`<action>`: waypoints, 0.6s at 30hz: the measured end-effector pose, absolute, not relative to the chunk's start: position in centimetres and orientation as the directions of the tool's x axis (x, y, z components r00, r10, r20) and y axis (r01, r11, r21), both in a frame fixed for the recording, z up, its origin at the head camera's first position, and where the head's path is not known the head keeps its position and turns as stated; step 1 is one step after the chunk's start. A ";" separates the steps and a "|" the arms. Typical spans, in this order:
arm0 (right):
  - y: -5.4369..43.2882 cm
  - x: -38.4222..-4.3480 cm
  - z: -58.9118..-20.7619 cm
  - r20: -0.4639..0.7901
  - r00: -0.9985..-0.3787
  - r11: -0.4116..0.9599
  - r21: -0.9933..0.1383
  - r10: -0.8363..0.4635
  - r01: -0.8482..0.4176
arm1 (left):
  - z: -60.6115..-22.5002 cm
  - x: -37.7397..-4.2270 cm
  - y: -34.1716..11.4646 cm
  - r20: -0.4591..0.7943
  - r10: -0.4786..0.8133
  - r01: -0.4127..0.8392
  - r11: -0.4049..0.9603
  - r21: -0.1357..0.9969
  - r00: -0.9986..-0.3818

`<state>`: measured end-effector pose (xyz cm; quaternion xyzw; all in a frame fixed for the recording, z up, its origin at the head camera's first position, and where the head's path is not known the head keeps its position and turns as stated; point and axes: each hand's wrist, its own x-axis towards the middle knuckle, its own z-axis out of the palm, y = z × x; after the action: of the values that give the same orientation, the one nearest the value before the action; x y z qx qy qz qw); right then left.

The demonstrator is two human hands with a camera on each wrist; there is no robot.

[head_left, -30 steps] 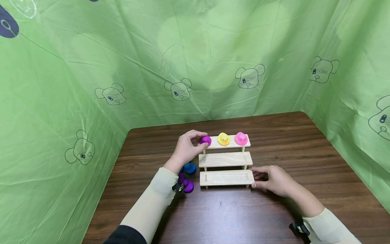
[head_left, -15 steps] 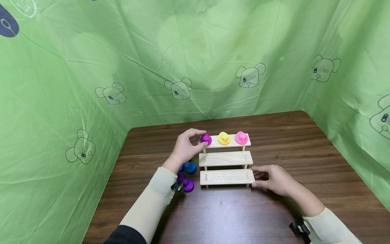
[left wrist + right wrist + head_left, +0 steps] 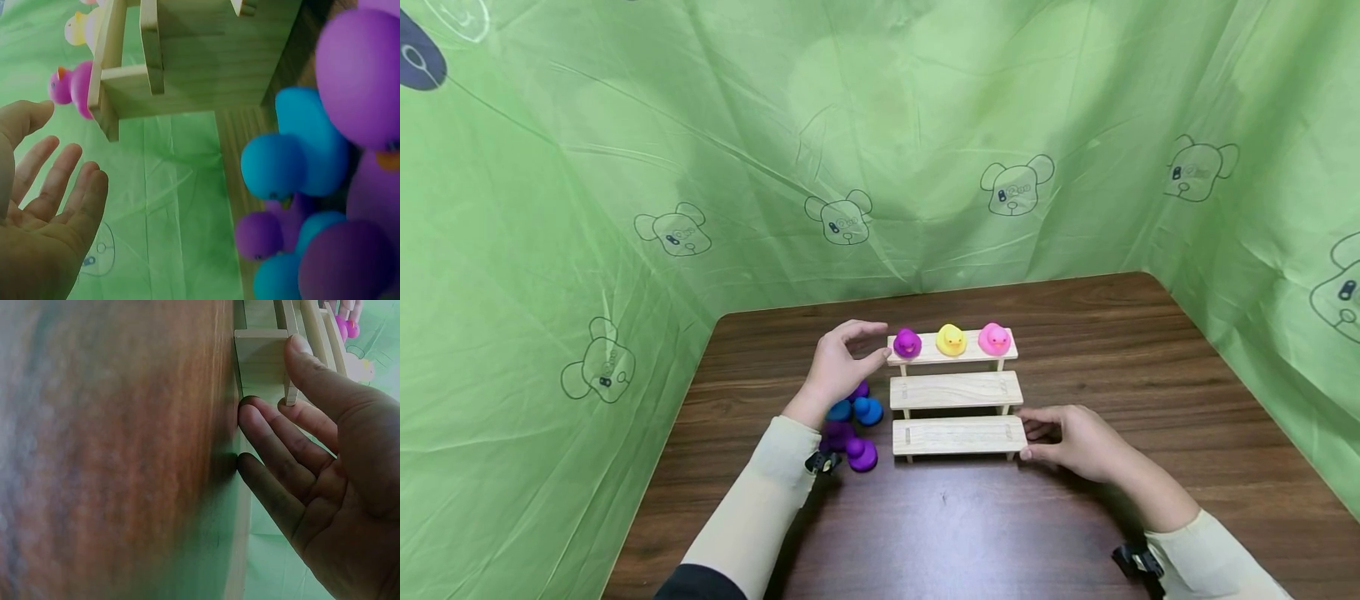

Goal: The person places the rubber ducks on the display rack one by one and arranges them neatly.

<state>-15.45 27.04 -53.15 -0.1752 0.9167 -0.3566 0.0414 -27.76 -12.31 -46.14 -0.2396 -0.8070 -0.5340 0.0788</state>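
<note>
A three-tier wooden display stand (image 3: 956,390) stands on the table. Along its top tier sit a purple rubber duck (image 3: 907,343), a yellow rubber duck (image 3: 951,340) and a pink rubber duck (image 3: 995,339). My left hand (image 3: 842,364), its fingers apart and holding nothing, hovers just left of the purple duck; the left wrist view shows a gap between the fingertips and that duck (image 3: 72,90). With thumb and forefinger, my right hand (image 3: 1075,442) grips the right end of the lowest tier. The right wrist view has the thumb against that board's edge.
Several purple and blue rubber ducks (image 3: 861,454) lie clustered left of the stand, beside the left forearm; the blue ones (image 3: 275,165) show large in the left wrist view. Green cloth (image 3: 917,150) hangs behind and beside the brown wooden table (image 3: 955,533).
My left hand has let go of the purple duck and drawn back to the left, leaving it on the top tier. The right hand stays at the lowest tier.
</note>
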 end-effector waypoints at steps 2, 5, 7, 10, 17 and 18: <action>27.1 -15.4 -53.2 0.050 -0.936 0.687 -0.665 -0.349 -0.292 | -46.3 -27.9 -12.9 0.381 0.296 0.468 0.327 0.821 -0.876; 27.1 -15.4 -53.1 0.049 -0.936 0.686 -0.667 -0.349 -0.291 | -46.6 -27.9 -13.7 0.371 0.283 0.454 0.338 0.825 -0.885; 27.1 -15.4 -53.1 0.050 -0.935 0.683 -0.670 -0.350 -0.291 | -46.8 -28.0 -14.4 0.357 0.269 0.435 0.338 0.835 -0.894; 27.0 -15.4 -53.0 0.050 -0.935 0.680 -0.673 -0.350 -0.291 | -47.2 -28.2 -15.3 0.325 0.258 0.398 0.318 0.860 -0.910; 26.9 -15.4 -52.8 0.032 -0.935 0.676 -0.682 -0.353 -0.278 | -49.1 -28.7 -17.5 0.235 0.266 0.326 0.379 0.866 -0.935; 26.9 -15.4 -52.8 0.030 -0.936 0.678 -0.681 -0.352 -0.276 | -49.4 -28.7 -17.8 0.211 0.276 0.312 0.400 0.862 -0.938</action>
<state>-15.38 26.92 -52.81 -0.1717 0.9145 -0.3628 0.0519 -28.71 -17.79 -49.35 -0.1759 -0.8366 -0.5186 0.0173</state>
